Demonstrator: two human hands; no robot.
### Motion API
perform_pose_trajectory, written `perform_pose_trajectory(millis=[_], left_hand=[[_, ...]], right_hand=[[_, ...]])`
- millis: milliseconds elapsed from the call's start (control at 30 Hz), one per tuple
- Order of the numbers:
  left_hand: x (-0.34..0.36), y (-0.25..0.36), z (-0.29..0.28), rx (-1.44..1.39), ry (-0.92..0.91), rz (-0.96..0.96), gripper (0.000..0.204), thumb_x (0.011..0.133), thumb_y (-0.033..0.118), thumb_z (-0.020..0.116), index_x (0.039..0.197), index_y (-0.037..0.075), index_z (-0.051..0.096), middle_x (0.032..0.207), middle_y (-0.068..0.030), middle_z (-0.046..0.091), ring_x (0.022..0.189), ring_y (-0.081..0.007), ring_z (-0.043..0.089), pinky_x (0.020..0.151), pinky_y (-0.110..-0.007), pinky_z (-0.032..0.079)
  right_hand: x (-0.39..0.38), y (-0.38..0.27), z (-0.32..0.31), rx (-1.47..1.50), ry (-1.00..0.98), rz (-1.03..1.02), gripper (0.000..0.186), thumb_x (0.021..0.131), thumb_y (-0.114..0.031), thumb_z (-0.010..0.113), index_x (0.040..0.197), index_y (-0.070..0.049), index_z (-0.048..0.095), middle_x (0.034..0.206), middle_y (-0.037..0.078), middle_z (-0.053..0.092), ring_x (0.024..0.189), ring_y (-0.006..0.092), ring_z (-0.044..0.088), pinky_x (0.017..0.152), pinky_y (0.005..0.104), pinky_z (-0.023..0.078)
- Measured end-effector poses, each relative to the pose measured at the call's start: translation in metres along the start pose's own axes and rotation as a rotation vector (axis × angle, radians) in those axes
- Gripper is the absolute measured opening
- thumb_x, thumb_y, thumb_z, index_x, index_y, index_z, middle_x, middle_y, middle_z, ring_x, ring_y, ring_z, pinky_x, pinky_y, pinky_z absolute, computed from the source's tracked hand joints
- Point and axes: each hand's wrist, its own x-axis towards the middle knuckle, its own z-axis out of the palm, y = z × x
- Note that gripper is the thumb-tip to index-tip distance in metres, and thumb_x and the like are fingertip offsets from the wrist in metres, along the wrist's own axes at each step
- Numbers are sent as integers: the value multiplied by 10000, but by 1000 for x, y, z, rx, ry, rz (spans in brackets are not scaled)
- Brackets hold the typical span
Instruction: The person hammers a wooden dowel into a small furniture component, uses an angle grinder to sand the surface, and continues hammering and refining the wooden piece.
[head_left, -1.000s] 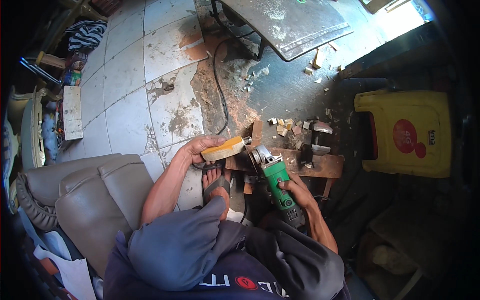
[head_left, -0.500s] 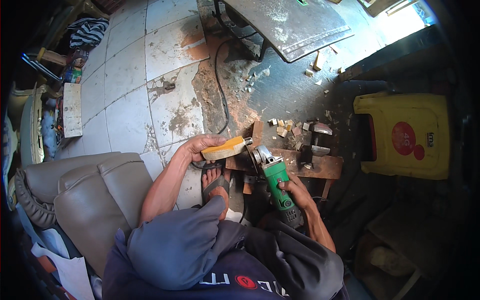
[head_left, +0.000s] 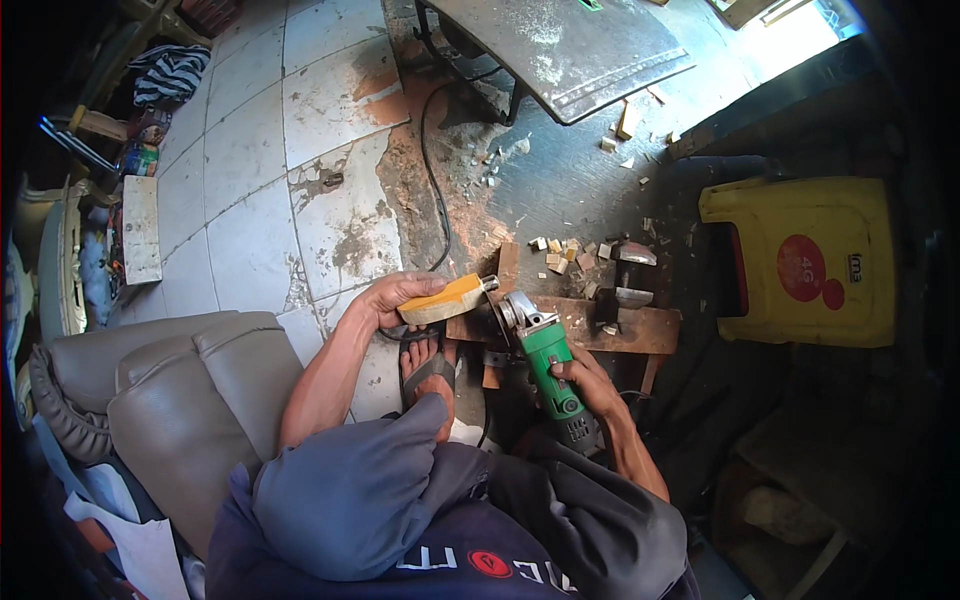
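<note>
My left hand (head_left: 398, 293) is closed on a curved wooden piece (head_left: 436, 307) with a yellow top, pale sides and a short metal tip at its right end. My right hand (head_left: 593, 382) is wrapped round the body of a green angle grinder (head_left: 549, 368), whose silver head points up and to the left. The grinder's disc (head_left: 503, 318) is seen nearly edge-on, close to the metal tip; whether they touch I cannot tell. Beneath both lies a brown wooden board (head_left: 645, 330), with a dark metal clamp-like piece (head_left: 607, 308) on it.
Several small wood offcuts (head_left: 570, 257) lie beyond the board. A black cable (head_left: 438, 190) runs over the broken tile floor (head_left: 340, 180). Ahead stands a low dusty table (head_left: 590, 60). A yellow plastic stool (head_left: 800, 262) is on the right, a grey-brown padded seat (head_left: 210, 385) on the left.
The whole view has shifted slightly, with the surroundings a little further left. Both hands keep their grip, and the wooden piece and grinder stay in nearly the same position relative to each other.
</note>
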Motion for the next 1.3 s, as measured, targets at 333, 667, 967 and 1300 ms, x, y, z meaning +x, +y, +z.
perform_pose_trajectory(millis=[333,667,967,1300], left_hand=[[-14,9,21,190,79,121,516,883,285,825,1262,-37,687,1116,-135,744,967,-180,717,864,-293,568],[-36,20,57,664,211,320,466,826,343,869,1150,20,781,1187,-154,734,1036,-204,685,940,-317,512],[-41,11,62,936,290,565,407,810,341,871,1144,118,804,845,-67,634,794,-173,591,732,-316,453],[-57,10,94,1266,442,819,460,787,247,874,1210,106,761,911,-95,588,783,-240,592,704,-373,492]], right_hand=[[1,2,-2,85,-35,-31,602,843,-280,632,1358,20,545,1044,144,673,838,237,697,757,356,574],[6,6,-8,120,-113,-52,586,841,-308,623,1313,31,550,992,173,689,738,277,714,660,380,602],[8,6,-6,203,-159,-49,629,852,-301,625,1386,8,504,975,157,657,721,279,711,645,381,605],[6,-5,-3,272,-134,-91,603,859,-292,601,1375,-3,484,967,158,635,738,276,699,651,395,610]])
